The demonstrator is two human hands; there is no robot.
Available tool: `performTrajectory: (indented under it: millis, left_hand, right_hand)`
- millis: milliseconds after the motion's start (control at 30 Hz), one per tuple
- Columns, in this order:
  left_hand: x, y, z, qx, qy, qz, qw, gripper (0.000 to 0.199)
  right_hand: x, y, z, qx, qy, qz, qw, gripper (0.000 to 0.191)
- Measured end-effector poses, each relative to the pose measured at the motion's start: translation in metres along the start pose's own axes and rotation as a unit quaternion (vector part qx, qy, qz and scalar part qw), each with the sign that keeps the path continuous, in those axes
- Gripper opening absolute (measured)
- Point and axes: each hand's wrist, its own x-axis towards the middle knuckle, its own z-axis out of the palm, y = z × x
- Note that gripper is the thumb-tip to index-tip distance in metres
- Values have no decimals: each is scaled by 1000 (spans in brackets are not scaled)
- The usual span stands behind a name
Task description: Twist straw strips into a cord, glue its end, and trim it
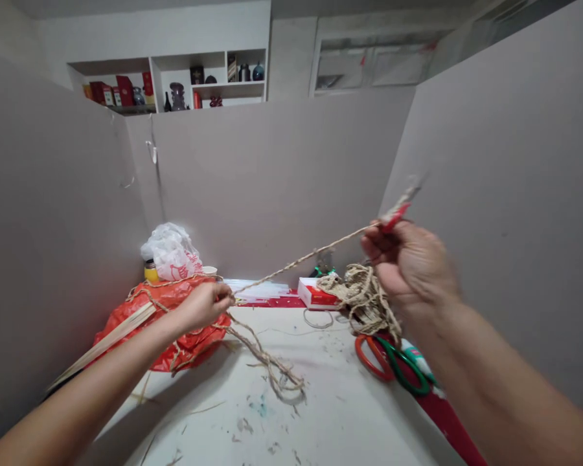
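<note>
A thin twisted rope is stretched on a slant between my two hands. My left hand pinches its lower end above the edge of a red plastic bag. Higher up at the right, my right hand is closed on the other end, together with a blurred piece wrapped in red. More rope hangs below my left hand and lies in loops on the white table.
A heap of rope sits at the back right beside a red and white box. Scissors with orange and green handles lie in front of it. Pale strips rest on the red bag, and a white plastic bag stands behind.
</note>
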Motion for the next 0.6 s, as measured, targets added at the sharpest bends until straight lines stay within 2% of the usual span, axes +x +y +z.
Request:
performTrajectory:
  millis: [67, 167, 233, 267, 333, 367, 433, 533, 600]
  left_hand:
    - [6, -5, -19, 23, 36, -14, 999, 25]
    - [19, -10, -51, 85, 103, -17, 991, 23]
    - [25, -13, -68, 203, 155, 12, 967, 36]
    - [27, -15, -74, 247, 147, 5, 958, 47]
    - [24, -18, -77, 315, 92, -60, 943, 67]
    - [20, -19, -74, 335, 56, -101, 935, 72]
    - [6, -17, -58, 358, -1, -155, 921, 68]
    - [-21, -4, -18, 333, -57, -125, 933, 37]
    - [-36, 8, 12, 280, -124, -85, 948, 28]
  right_hand:
    - [-5, -8, 3, 1, 9, 9, 1000, 21]
    - [-15, -13, 8, -18, -12, 3, 1000, 28]
    - [-22, -10, 9, -32, -5, 7, 999, 27]
    - [-26, -6, 8, -43, 3, 14, 999, 25]
    - [-32, 6, 2, -79, -1, 45, 996, 16]
    - [-35, 13, -3, -101, -12, 69, 992, 12]
    - [-41, 28, -14, -148, -49, 131, 979, 10]
    - [-51, 47, -29, -195, -77, 207, 956, 23]
    - [-58, 54, -32, -210, -88, 232, 946, 28]
